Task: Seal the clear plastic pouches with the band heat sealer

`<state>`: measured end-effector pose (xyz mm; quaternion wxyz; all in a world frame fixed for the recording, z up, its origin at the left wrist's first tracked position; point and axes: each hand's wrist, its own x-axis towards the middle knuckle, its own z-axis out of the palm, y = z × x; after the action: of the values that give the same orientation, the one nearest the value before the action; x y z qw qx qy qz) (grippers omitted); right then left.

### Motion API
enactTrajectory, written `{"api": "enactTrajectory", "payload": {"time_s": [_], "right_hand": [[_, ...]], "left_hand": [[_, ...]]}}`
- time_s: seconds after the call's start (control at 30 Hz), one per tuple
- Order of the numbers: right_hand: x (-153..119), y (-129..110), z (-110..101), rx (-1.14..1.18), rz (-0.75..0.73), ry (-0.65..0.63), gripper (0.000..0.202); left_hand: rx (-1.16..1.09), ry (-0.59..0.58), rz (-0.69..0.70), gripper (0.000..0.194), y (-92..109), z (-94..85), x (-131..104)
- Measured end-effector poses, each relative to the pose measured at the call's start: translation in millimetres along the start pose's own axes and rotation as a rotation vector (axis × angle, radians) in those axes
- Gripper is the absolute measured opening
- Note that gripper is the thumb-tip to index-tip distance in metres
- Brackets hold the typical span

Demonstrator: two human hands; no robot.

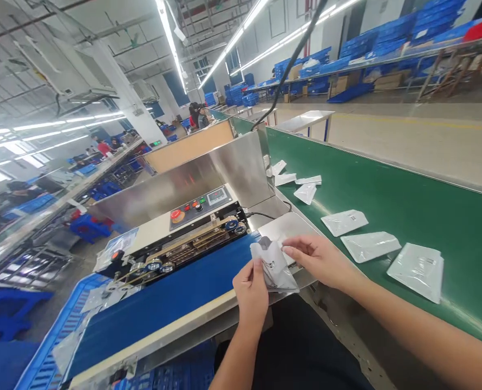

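At the centre of our view, we hold a small white bag (280,270) at the right end of a blue belt (171,300), mouth toward eleven o'clock, base toward five. Our left hand (252,287) grasps its left side between thumb and fingers. The fingertips of our right hand (317,260) meet its upper right edge; we cannot tell whether they pinch or only touch.

We judge the bag light, soft and slippery, its shiny film apt to crease; its contents are hidden, so we cannot say how fragile they are. The side edges near the mouth seem the best grip, sparing the lower part.

From the bag, a machine (184,238) with a red button (177,215) stands toward ten o'clock. Similar bags (417,271) lie on a green belt (472,249), from one to three o'clock.
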<state>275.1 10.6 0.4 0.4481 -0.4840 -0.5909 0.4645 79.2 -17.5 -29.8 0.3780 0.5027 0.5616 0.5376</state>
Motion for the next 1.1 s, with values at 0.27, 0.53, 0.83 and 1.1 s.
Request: {"api": "enactTrajectory", "payload": {"time_s": [0.27,0.53,0.83,1.1], "right_hand": [[57,21,10,0.042,0.21,-0.035,0.048],[127,22,8,0.135,0.464,0.072,0.039],[146,12,68,0.142,0.544,-0.032,0.031],[75,4,50,0.018,0.336,-0.076,0.038]], "left_hand": [[-0.029,-0.006,-0.113,0.041,-6,4.9,46],[-0.381,0.089,-0.58,0.021,-16,22.3,112],[-0.362,0.226,-0.536,0.018,-26,-32.2,112],[-0.329,0.307,-0.462,0.028,-36,-109.4,104]]}}
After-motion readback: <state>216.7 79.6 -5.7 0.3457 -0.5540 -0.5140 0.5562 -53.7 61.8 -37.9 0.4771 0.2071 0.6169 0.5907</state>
